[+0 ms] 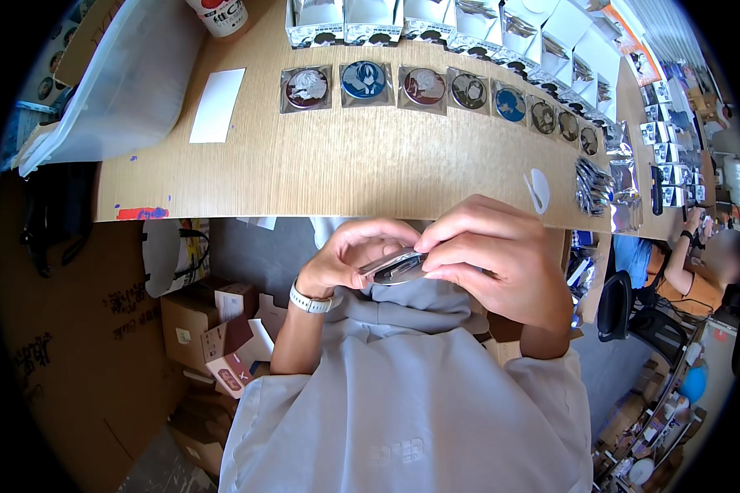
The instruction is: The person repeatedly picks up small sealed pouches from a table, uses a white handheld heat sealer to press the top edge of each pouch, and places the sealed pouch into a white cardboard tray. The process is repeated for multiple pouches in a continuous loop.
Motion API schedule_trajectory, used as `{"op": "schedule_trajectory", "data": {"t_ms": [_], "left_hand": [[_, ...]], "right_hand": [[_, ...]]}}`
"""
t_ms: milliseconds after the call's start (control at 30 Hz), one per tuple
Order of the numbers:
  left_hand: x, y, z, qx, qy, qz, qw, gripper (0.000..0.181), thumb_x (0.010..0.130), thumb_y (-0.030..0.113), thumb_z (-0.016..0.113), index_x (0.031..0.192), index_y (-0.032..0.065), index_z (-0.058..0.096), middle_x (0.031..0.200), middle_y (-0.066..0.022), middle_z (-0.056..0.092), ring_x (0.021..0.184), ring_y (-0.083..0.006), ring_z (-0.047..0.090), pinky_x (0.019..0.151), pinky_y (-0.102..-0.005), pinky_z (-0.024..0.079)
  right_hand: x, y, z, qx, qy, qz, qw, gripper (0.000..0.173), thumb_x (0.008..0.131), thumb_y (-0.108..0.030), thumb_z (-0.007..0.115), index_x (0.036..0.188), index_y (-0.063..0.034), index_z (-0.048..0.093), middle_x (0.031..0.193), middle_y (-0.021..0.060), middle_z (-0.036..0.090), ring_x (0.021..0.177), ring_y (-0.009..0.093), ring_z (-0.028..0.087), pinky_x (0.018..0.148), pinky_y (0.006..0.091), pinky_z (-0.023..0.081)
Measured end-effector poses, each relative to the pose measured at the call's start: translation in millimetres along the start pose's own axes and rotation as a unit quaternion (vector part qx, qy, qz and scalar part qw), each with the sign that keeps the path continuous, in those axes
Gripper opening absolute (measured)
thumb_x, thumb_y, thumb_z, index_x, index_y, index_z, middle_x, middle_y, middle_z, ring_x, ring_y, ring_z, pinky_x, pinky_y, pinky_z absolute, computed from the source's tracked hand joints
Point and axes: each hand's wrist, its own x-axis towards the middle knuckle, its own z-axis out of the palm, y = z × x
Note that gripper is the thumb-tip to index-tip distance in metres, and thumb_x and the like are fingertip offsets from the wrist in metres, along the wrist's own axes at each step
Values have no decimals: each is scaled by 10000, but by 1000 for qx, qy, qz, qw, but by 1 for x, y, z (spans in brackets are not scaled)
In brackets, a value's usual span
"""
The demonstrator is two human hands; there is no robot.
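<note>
Just in front of the table edge, both hands meet on one round button badge (397,270), tilted so its dark back with a metal pin shows, with clear film seemingly at its rim. My left hand (359,249) grips its left side between thumb and fingers. The fingertips of my right hand (490,259) pinch its right side. On the wooden table (345,160) beyond, several bagged round badges lie in a row, among them a blue one (363,79) and a dark red one (306,87). A white oval piece (539,191) lies near my right hand.
Open white boxes (374,24) line the table's far side. A translucent plastic bin (123,86), a white card (217,106) and a cup (223,17) are at left. Silvery packets (594,187) are piled at right, with a co-worker (694,277) beyond. Cardboard boxes (188,323) stand below the table.
</note>
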Motion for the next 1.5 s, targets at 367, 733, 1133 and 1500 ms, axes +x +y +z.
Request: {"op": "schedule_trajectory", "data": {"t_ms": [367, 733, 1133, 1500], "left_hand": [[-7, 0, -4, -14, -29, 6, 999, 872, 685, 293, 917, 1341, -126, 525, 1310, -219, 595, 1278, -318, 560, 1119, -446, 389], [-14, -1, -8, -40, -40, -11, 998, 928, 689, 393, 904, 1368, -94, 501, 1318, -226, 601, 1286, -332, 564, 1137, -467, 365], [-17, 14, 6, 27, 70, 36, 997, 1079, 882, 783, 505, 1550, -27, 258, 1498, -287, 441, 1341, -374, 509, 1011, -401, 481], [-43, 1, 4, 36, 99, 91, 990, 918, 958, 695, 471, 1475, -56, 360, 1378, -261, 539, 1227, -349, 576, 980, -395, 476]], "right_hand": [[6, -9, 12, -27, -14, -16, 999, 194, 662, -20, 841, 800, -30, 707, 944, 53, 717, 775, 198, 665, 641, 320, 514], [15, -7, 16, 71, -55, 34, 995, 357, 675, -51, 879, 985, -54, 703, 895, 60, 708, 776, 219, 667, 660, 328, 513], [120, 46, -13, -5, 73, 1, 997, 163, 916, -111, 708, 1034, -2, 734, 925, 93, 737, 834, 158, 695, 744, 301, 546], [261, 146, -7, -164, 153, -52, 973, 129, 909, -89, 688, 1020, -45, 739, 970, 161, 742, 895, 333, 713, 819, 424, 539]]}}
